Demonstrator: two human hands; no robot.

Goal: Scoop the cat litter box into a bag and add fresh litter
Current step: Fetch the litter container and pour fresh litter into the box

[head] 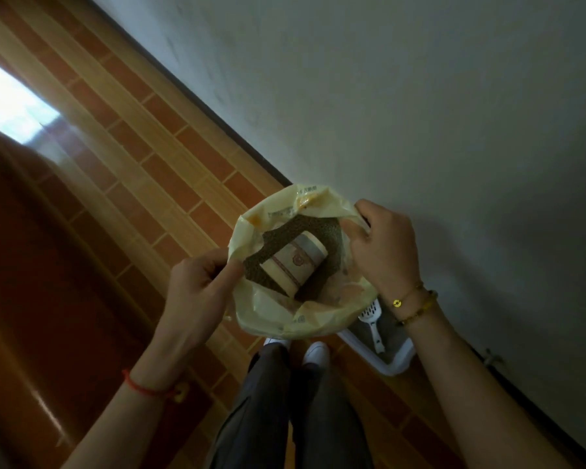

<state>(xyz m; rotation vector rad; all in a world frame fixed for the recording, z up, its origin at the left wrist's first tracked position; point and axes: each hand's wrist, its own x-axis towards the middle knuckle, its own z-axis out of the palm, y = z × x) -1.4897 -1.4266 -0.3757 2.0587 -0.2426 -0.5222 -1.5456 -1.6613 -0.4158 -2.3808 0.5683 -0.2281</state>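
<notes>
Bag [274,314] held up at chest height, mouth pulled wide: pale yellow plastic, crinkled, faint print near the rim (unreadable), orange smears on the far edge. Inside: dark green-brown granular litter [329,231] with a paper cup [293,265] lying on its side, half sunk in it. Left hand [200,282] pinches the bag's left rim, thumb and fingers closed on the plastic; right hand [383,245] grips the right rim, fist closed over the fold. Below the bag's right side, on the floor by the wall: white litter box [394,365], white slotted scoop [372,319] resting in it. Shoes [315,353] directly under the bag.
</notes>
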